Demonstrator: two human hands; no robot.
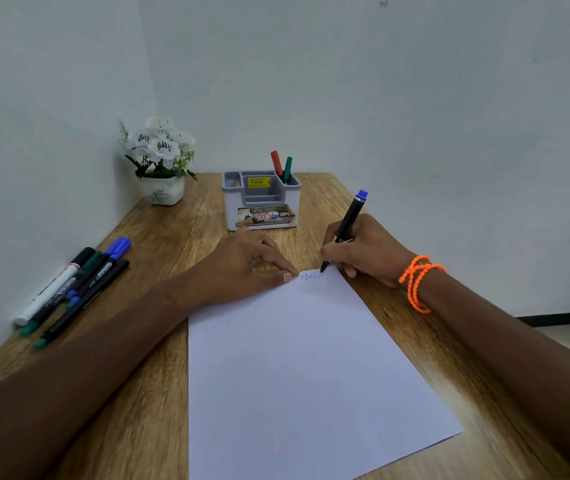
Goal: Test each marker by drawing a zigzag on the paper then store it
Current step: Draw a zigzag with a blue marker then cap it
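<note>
My right hand point(368, 252) grips a black marker with a blue end point(349, 220), its tip touching the far edge of the white paper point(311, 368). A small blue zigzag point(311, 276) runs there, left of the tip. My left hand point(249, 263) presses flat on the paper's far left corner, fingers straight. A grey organizer point(261, 204) stands behind the hands, with a red marker point(276, 163) and a green marker point(287, 168) upright in its right compartment. Several more markers point(75, 285) lie in a bunch at the table's left.
A white pot of white flowers point(162, 161) stands in the far left corner of the wooden table point(159, 375). Walls close the table in at the back and left. The table's right edge runs near my right forearm, which wears an orange bracelet point(418, 282).
</note>
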